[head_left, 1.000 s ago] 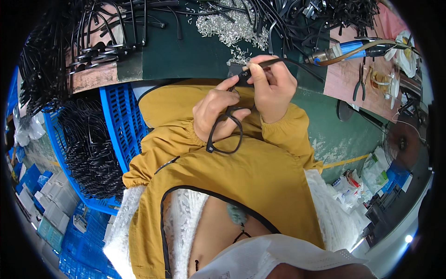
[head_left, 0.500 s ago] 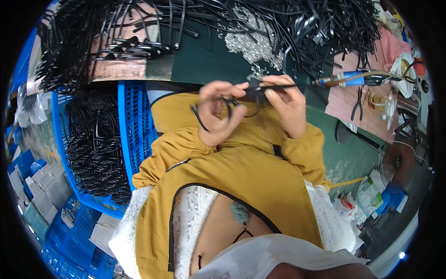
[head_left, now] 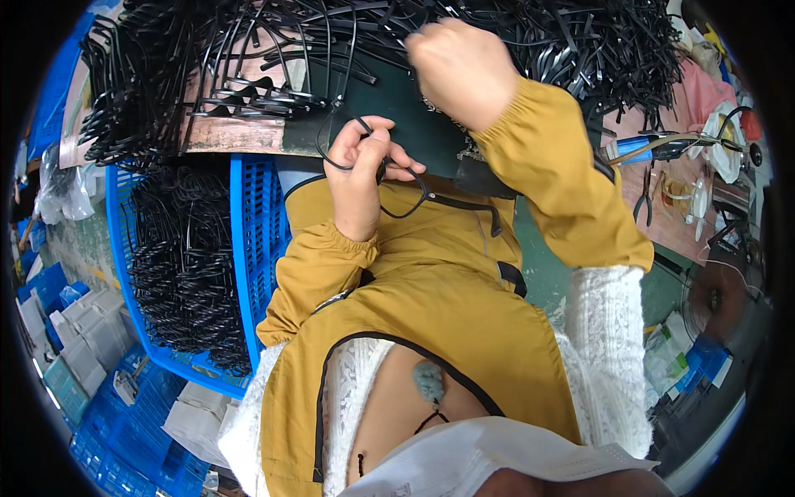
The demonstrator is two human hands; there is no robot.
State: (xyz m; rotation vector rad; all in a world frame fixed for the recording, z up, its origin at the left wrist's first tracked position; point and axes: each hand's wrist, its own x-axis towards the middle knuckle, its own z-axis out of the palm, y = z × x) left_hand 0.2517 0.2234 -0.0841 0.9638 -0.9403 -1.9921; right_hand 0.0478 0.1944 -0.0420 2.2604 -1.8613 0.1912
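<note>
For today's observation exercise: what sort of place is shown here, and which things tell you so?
Probably a small assembly workshop. A heap of black cable pieces covers the bench, a blue crate holds more bundles, and a soldering iron and pliers lie at the right.

bench: green mat [head_left: 397, 99] | left: blue crate [head_left: 252, 240] | right: pink cloth [head_left: 662, 199]

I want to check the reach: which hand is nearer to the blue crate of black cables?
Left. The left hand is just right of the blue crate, holding a cable loop; the right hand is raised farther right, over the pile.
</note>
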